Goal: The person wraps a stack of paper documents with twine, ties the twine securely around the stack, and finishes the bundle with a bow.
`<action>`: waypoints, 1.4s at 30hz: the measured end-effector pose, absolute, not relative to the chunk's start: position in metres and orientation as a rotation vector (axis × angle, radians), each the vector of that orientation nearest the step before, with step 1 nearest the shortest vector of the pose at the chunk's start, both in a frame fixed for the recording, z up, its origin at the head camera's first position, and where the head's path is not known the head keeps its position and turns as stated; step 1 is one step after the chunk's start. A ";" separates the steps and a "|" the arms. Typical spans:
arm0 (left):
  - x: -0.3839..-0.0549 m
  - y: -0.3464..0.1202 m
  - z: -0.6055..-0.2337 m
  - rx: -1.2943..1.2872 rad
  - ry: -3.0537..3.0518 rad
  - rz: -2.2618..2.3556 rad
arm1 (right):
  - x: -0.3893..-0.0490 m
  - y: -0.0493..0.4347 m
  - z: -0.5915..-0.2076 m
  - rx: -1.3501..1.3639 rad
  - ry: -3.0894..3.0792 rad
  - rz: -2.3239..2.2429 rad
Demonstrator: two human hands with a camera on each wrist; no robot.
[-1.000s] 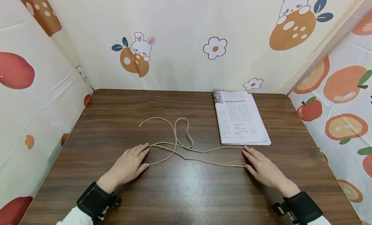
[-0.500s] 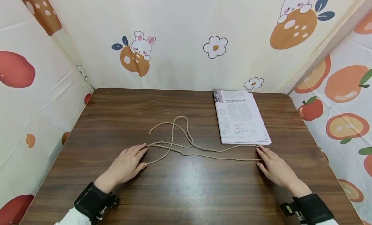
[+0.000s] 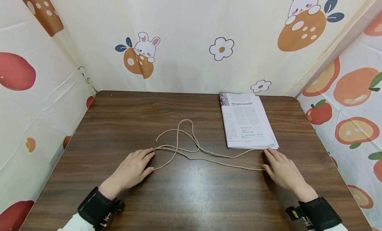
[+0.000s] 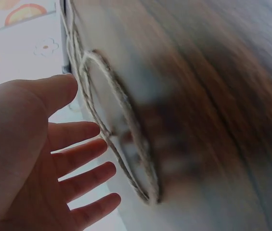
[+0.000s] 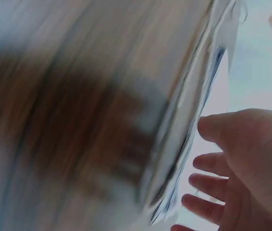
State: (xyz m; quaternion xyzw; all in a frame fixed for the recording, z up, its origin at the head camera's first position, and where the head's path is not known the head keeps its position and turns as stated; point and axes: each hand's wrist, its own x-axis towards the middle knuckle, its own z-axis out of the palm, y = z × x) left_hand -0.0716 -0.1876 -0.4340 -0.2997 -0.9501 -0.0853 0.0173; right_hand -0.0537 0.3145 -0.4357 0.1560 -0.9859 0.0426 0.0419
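Note:
A thin beige rope [image 3: 231, 157] lies loosely crossed between the two hands, with a raised-up loop at the back and a free end to the left of it. My left hand [image 3: 128, 171] rests on the rope's left bend, fingers fairly straight; the left wrist view shows the rope loop [image 4: 126, 108] running past the fingertips. On the right, my right hand [image 3: 285, 174] touches the other bend, where two strands run under its fingertips. In the right wrist view its fingers are extended beside the blurred rope [image 5: 203, 72].
A folded newspaper [image 3: 249, 121] lies at the back right of the brown wooden table [image 3: 191, 194], its front edge close to the right hand's fingertips. Printed cloth [image 3: 185, 65] stands behind and on both sides.
My right hand has slid to the right with its rope bend, drawing the strands longer. The rope's free end has shifted right and nearer. My left hand has stayed nearly in place.

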 end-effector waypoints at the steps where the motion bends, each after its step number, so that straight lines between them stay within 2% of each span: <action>1: -0.072 -0.186 -0.433 -0.944 -2.942 -0.270 | -0.055 0.309 -0.435 0.535 -2.970 0.145; 8: -0.075 -0.166 -0.431 -1.031 -2.870 -0.272 | -0.057 0.254 -0.437 0.902 -2.797 0.252; 14: -0.071 -0.146 -0.432 -1.151 -2.854 -0.292 | -0.057 0.220 -0.444 1.033 -2.858 0.233; 21: -0.063 -0.142 -0.440 -1.203 -2.879 -0.226 | -0.057 0.218 -0.451 0.983 -2.933 0.190; 42: -0.051 -0.205 -0.444 -0.901 -2.927 -0.220 | -0.046 0.266 -0.452 0.743 -2.926 0.155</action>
